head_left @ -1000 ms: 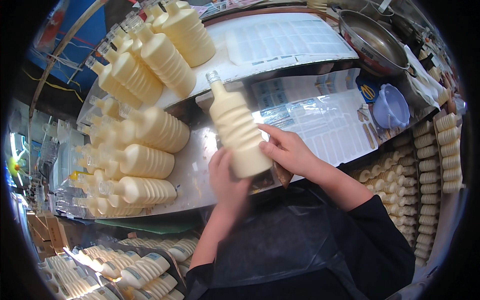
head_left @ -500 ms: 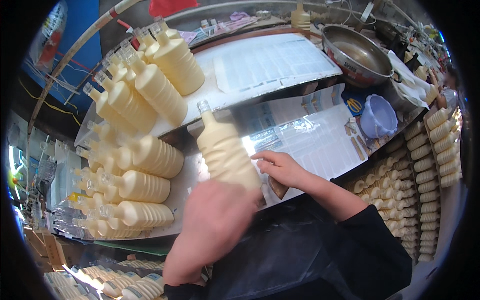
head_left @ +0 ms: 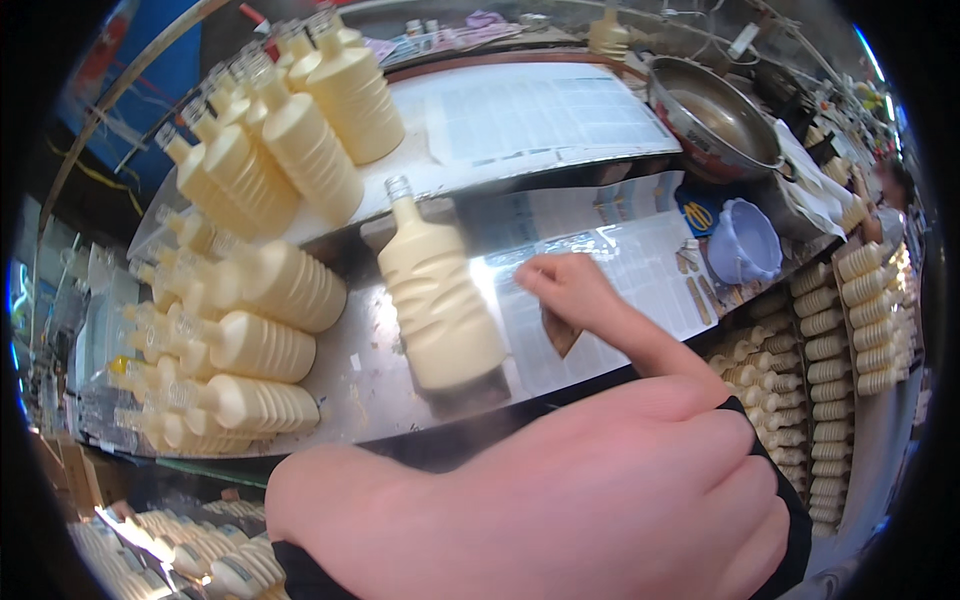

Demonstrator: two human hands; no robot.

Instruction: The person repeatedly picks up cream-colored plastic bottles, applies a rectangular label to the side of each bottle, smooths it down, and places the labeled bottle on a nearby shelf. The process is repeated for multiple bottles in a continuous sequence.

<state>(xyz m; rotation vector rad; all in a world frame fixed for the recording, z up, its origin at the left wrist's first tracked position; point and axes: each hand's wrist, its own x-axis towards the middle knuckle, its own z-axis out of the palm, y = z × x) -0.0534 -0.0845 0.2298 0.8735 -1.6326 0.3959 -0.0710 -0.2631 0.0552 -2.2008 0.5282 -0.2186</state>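
Observation:
A cream bottle (head_left: 440, 300) with a ribbed body and clear threaded neck lies on the worktable, neck pointing away, with neither hand on it. Just right of it, my right hand (head_left: 570, 287) is closed, thumb and index together, above the printed sheets (head_left: 640, 270). A brown wedge-shaped piece (head_left: 560, 332) juts from under its palm and seems held there. My left hand (head_left: 640, 480) looms large and slightly blurred close to the camera, reaching across to the right. Its back and knuckles show; the fingers curl away out of sight, hiding anything in them.
Cream bottles stand on the raised white board (head_left: 540, 110), and more lie stacked (head_left: 265, 350) at left. Toward the right are a metal pan (head_left: 715, 105), a lavender basket (head_left: 745, 243) and narrow blades (head_left: 697, 300). Racked bottles (head_left: 825, 380) fill the lower right, near another person (head_left: 890, 190).
My left hand has let go of the bottle's base and swung right, close to the camera. My right hand has drawn its fingers together and lifted slightly, the brown piece moving along.

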